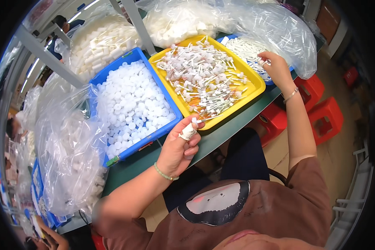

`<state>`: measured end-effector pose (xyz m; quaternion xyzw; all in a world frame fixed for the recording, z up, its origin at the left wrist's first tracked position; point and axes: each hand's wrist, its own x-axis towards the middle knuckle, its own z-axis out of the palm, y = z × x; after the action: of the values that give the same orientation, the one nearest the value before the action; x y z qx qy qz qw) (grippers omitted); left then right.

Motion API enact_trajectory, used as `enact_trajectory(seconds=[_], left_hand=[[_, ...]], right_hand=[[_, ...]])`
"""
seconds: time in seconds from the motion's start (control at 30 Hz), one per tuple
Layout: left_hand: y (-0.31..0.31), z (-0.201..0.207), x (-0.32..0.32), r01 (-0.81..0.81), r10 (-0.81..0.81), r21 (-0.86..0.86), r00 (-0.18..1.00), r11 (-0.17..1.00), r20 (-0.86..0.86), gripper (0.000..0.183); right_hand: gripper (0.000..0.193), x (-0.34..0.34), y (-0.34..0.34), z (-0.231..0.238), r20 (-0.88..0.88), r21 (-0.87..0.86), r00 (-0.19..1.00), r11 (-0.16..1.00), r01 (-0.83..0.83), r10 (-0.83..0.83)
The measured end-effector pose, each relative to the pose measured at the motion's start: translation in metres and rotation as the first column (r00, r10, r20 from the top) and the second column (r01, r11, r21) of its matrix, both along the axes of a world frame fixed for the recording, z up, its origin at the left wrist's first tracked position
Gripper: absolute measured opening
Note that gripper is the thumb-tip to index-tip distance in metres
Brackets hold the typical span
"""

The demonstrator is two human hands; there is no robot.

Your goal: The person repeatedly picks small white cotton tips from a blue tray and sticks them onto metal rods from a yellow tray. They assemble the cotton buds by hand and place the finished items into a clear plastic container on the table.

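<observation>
My left hand (180,146) is closed in front of the yellow tray's near edge, its thumb and forefinger pinching a small white-headed thin stick (204,119). A white wrapping (188,131) covers part of one finger of that hand. At the right, my right hand (276,68) reaches over a blue tray of short white rods (248,50), its fingertips pressed together; what they grip, if anything, is too small to name. Many white-headed sticks lie in the yellow tray (252,85) between my hands. The larger blue tray (148,143) on the left holds small round white plastic pieces (131,102).
Clear plastic bags of white parts (71,154) crowd the left side, and more bags (279,31) line the back. A grey metal post (138,27) rises behind the trays. Red stools (327,121) stand right of the green table (223,139). Another person (64,25) is at the far left.
</observation>
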<state>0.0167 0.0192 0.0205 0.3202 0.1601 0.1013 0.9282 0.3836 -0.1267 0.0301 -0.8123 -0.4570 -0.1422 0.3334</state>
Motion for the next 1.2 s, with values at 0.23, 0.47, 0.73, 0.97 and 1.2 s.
enact_trajectory(seconds=[0.23, 0.47, 0.73, 0.97, 1.2], left_hand=[[0.005, -0.003, -0.001, 0.008, -0.009, 0.01, 1.0, 1.0, 0.022, 0.04], [0.003, -0.003, 0.0, -0.009, 0.009, -0.024, 1.0, 1.0, 0.009, 0.038], [0.002, -0.007, -0.001, -0.035, 0.035, -0.026, 0.999, 0.999, 0.027, 0.038], [0.002, -0.009, -0.001, -0.049, 0.049, -0.011, 0.998, 0.999, 0.029, 0.04], [0.002, -0.008, -0.001, -0.048, 0.048, 0.008, 0.999, 0.999, 0.02, 0.038]], right_hand=[[0.013, 0.009, 0.023, -0.002, 0.065, -0.349, 0.996, 0.934, 0.077, -0.058], [0.019, -0.062, 0.01, 0.011, -0.126, 0.135, 0.97, 0.973, -0.19, 0.207], [0.017, -0.193, 0.004, 0.017, -0.271, 0.25, 0.769, 0.814, -0.524, 0.579], [0.019, -0.195, 0.004, 0.011, -0.299, 0.253, 0.776, 0.83, -0.496, 0.555], [0.02, -0.194, 0.002, 0.01, -0.294, 0.249, 0.784, 0.836, -0.489, 0.546]])
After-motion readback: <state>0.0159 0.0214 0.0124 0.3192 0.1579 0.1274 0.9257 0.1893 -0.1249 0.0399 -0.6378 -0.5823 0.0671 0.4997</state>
